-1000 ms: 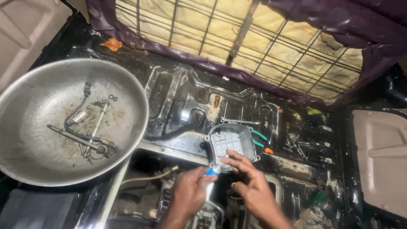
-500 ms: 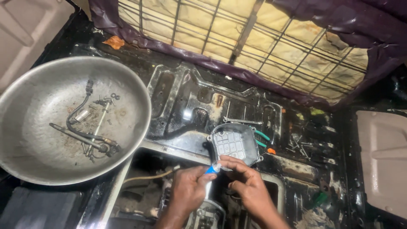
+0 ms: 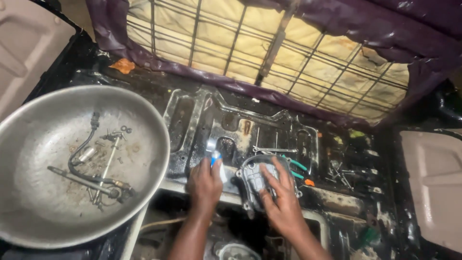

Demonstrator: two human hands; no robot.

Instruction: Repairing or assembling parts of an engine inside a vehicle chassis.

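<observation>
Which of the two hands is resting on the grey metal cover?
The right hand, fingers spread across the grey metal cover. The left hand is off it, gripping a small white and blue object beside it.

Packages: none seen | Labels: none seen | Signs: none seen | Screens: none seen | Coverage: whole frame checked, upper left to lower right | Note: small items at right centre were too blurred to tell apart.
</observation>
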